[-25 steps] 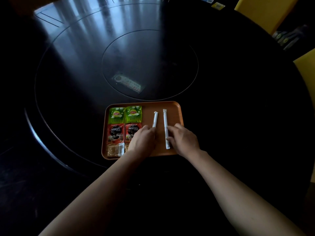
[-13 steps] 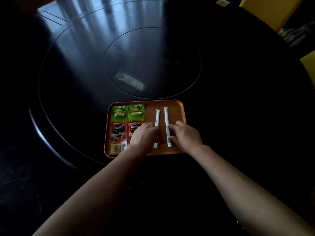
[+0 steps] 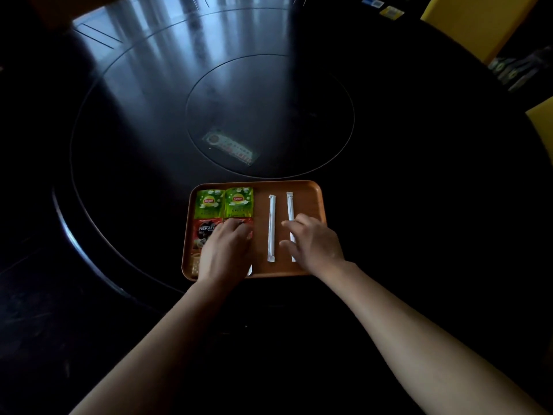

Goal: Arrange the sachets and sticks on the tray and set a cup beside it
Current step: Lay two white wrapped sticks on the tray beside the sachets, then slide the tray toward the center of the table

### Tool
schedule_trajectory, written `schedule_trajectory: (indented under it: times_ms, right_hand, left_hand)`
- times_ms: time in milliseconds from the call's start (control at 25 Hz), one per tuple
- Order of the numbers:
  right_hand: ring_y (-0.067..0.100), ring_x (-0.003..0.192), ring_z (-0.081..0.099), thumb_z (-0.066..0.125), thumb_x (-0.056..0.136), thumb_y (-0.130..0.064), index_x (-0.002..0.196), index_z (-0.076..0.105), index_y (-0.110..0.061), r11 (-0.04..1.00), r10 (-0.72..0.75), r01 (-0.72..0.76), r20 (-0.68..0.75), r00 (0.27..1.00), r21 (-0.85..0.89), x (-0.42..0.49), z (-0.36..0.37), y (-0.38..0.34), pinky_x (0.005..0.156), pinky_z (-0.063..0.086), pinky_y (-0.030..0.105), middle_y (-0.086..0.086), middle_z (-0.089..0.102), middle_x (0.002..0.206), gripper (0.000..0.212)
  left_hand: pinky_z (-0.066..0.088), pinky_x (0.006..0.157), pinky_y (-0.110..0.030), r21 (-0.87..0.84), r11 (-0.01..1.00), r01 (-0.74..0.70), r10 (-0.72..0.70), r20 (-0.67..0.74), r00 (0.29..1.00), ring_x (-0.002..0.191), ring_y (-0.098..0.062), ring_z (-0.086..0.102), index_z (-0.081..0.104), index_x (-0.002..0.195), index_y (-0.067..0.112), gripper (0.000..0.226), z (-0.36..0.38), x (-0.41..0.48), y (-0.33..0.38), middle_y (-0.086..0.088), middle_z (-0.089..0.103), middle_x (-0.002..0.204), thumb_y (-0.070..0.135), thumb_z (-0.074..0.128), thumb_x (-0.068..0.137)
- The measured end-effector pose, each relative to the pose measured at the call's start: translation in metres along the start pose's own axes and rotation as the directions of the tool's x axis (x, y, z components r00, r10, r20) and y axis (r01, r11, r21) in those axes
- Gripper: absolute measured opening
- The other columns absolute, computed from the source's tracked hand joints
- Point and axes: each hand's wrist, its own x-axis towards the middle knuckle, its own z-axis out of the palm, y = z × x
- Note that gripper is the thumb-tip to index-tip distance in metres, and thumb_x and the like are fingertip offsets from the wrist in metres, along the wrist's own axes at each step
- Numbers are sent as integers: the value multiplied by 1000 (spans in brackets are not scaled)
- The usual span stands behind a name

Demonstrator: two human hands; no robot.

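An orange tray [image 3: 311, 190] lies on the dark round table. Two green Lipton sachets [image 3: 223, 202] sit side by side at its far left. Below them are red Nescafe sachets [image 3: 204, 233], one mostly under my left hand [image 3: 226, 253], which rests flat on them. A brown sachet [image 3: 194, 265] shows at the tray's near left corner. Two white sticks lie parallel on the tray's right half: the left stick [image 3: 271, 227] lies free, and the right stick [image 3: 289, 209] runs under the fingers of my right hand [image 3: 312, 244]. No cup is in view.
The table [image 3: 419, 175] has an inset round centre panel [image 3: 269, 115] with a small remote-like object [image 3: 230, 148] seen in it. Yellow chairs [image 3: 466, 19] stand at the far right. Small cards [image 3: 386, 9] lie at the table's far edge.
My left hand has let go of the left stick and slid left onto the red sachets. The two sticks now lie straight and parallel. My right hand stays on the right stick.
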Motion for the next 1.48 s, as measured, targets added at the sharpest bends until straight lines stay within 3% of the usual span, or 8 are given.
schedule_trajectory:
  times_ms: [160,360,720,800,920,1080,1280,1480]
  right_hand:
    - [27,108,48,71,80,-49,130,55,-19,995,-55,61,82,995,-81,14,6,-25,69,49,39,4,54,117,60]
    - [30,108,45,70,82,-46,117,64,-18,974,-97,118,114,989,-195,19,9,-31,75,50,40,3,54,118,46]
    - [27,105,48,74,78,-48,126,60,-21,988,-92,98,56,994,-117,17,9,-24,76,50,38,2,56,115,57]
    - [25,100,52,75,80,-42,121,64,-18,1000,-29,30,-68,997,2,9,5,-14,77,50,37,3,61,108,49]
    - [24,94,59,72,85,-30,110,68,-15,965,237,-199,-232,943,173,-10,-1,15,78,50,36,5,66,100,30]
    - [25,94,64,68,89,-29,109,68,-13,838,535,-487,-199,821,245,-32,0,47,79,52,34,7,68,105,26]
    - [23,92,67,67,89,-37,105,69,-15,802,588,-556,-118,800,219,-29,9,53,76,50,30,5,72,100,26]
    - [22,88,68,72,85,-36,98,70,-16,797,589,-563,-78,804,218,-23,10,49,73,52,29,4,74,93,24]
  left_hand:
    - [50,86,-50,39,990,137,-133,-89,987,110,-35,54,60,130,14,48,-8,-34,-51,-15,58,121,24,73,84]
    - [45,98,-50,-152,893,425,-432,-16,902,125,-30,47,41,144,12,63,-5,-34,-95,-13,50,137,43,59,93]
    - [36,101,-51,-74,920,386,-386,13,922,125,-32,43,47,142,19,55,-1,-35,-95,-10,54,133,42,57,92]
    - [37,101,-51,-92,917,389,-390,14,921,125,-33,44,48,142,18,54,-3,-35,-95,-11,54,132,40,58,93]
    - [40,98,-50,-159,895,417,-424,-8,906,121,-34,47,55,135,13,48,-5,-33,-95,-15,57,127,34,63,92]
    - [45,84,-43,-204,854,478,-493,-29,869,101,-32,57,71,113,13,27,-10,-23,-97,-14,65,103,24,60,91]
    - [56,69,-39,-323,775,542,-567,20,823,76,-17,68,77,99,17,18,-18,-13,-94,1,74,84,20,63,89]
    - [55,65,-33,-307,764,568,-587,34,809,74,-15,67,75,98,14,14,-19,-9,-96,0,72,84,18,67,87]
